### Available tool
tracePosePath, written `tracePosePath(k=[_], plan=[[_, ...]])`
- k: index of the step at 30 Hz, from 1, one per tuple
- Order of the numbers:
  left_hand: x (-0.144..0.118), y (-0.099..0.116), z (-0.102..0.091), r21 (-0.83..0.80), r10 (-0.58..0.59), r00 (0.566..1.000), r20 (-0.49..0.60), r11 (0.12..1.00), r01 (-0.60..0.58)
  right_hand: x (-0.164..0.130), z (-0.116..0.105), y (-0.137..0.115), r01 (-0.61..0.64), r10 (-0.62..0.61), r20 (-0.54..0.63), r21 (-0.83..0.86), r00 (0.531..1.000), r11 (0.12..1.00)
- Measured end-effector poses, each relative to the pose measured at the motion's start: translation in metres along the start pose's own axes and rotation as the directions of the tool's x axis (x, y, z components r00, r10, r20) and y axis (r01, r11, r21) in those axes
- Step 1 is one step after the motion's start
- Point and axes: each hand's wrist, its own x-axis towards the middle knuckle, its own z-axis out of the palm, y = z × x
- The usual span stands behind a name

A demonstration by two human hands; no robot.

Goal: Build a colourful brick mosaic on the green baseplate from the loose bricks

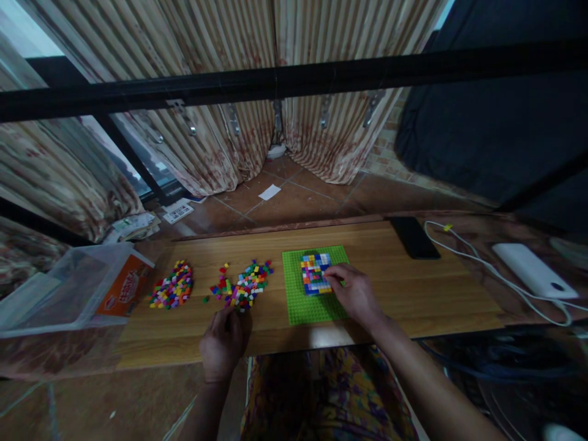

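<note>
A green studded baseplate (pixel 294 309) lies on the wooden board, bearing a block of small coloured bricks (pixel 316 274) in white, blue, yellow, pink and orange. My right hand (pixel 358 297) reaches over the plate's right side, thumb and forefinger pinched at the right edge of the brick block. Whatever sits between those fingertips is too small to make out. My left hand (pixel 223 340) rests at the near edge of a loose pile of coloured bricks (pixel 248 285), fingers curled together. Its grip is hidden from view. A second, denser pile of bricks (pixel 174 286) lies farther left.
A clear plastic box (pixel 87 275) with an orange label stands at the left end of the board (pixel 271 334). On the right are a black phone (pixel 414 237), a white power bank (pixel 533 269) and a white cable (pixel 487 263). A black rail (pixel 294 76) crosses before the curtains.
</note>
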Motion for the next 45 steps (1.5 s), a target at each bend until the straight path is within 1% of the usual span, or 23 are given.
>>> tracePosePath(k=[5, 10, 14, 19, 23, 26, 29, 32, 38, 42, 45], plan=[[0.0, 0.001, -0.001, -0.021, 0.001, 1.0, -0.001, 1.0, -0.001, 0.0, -0.001, -0.001, -0.007, 0.007, 0.014, 0.01, 1.0, 1.0], [0.0, 0.001, 0.0, -0.02, 0.003, 1.0, -0.002, 1.0, -0.003, 0.0, -0.001, 0.003, -0.012, 0.012, 0.001, 0.01, 1.0, 1.0], [-0.001, -0.001, 0.001, -0.017, -0.012, 1.0, 0.001, 1.0, 0.012, 0.0, 0.0, 0.005, 0.004, -0.004, 0.009, -0.011, 1.0, 1.0], [-0.001, 0.0, 0.0, -0.018, -0.012, 1.0, 0.007, 1.0, 0.013, 0.001, 0.003, 0.007, 0.069, -0.064, 0.055, -0.1, 0.996, 0.993], [-0.001, 0.0, 0.0, -0.008, -0.013, 1.0, 0.007, 1.0, 0.014, 0.002, 0.004, 0.009, 0.143, -0.12, 0.124, -0.197, 0.985, 0.97], [-0.001, -0.002, 0.002, -0.016, -0.007, 1.0, 0.0, 1.0, 0.007, 0.003, 0.004, 0.011, 0.193, -0.155, 0.169, -0.24, 0.973, 0.951], [-0.002, -0.004, 0.003, -0.029, -0.003, 1.0, -0.012, 1.0, 0.002, 0.004, 0.004, 0.013, 0.228, -0.182, 0.185, -0.267, 0.966, 0.936], [-0.001, -0.004, 0.004, -0.035, -0.006, 1.0, -0.014, 0.999, 0.006, 0.003, 0.003, 0.014, 0.241, -0.2, 0.174, -0.258, 0.964, 0.936], [-0.002, -0.003, 0.002, -0.053, -0.003, 1.0, -0.012, 0.999, 0.003, -0.002, 0.002, 0.015, 0.153, -0.147, 0.042, -0.216, 0.988, 0.964], [-0.002, -0.004, 0.003, -0.054, 0.0, 1.0, -0.003, 0.999, 0.0, -0.004, 0.007, 0.013, 0.182, -0.173, 0.056, -0.226, 0.983, 0.957], [-0.002, -0.004, 0.003, -0.039, -0.002, 1.0, -0.001, 0.999, 0.002, -0.004, 0.012, 0.012, 0.165, -0.16, 0.042, -0.259, 0.986, 0.952]])
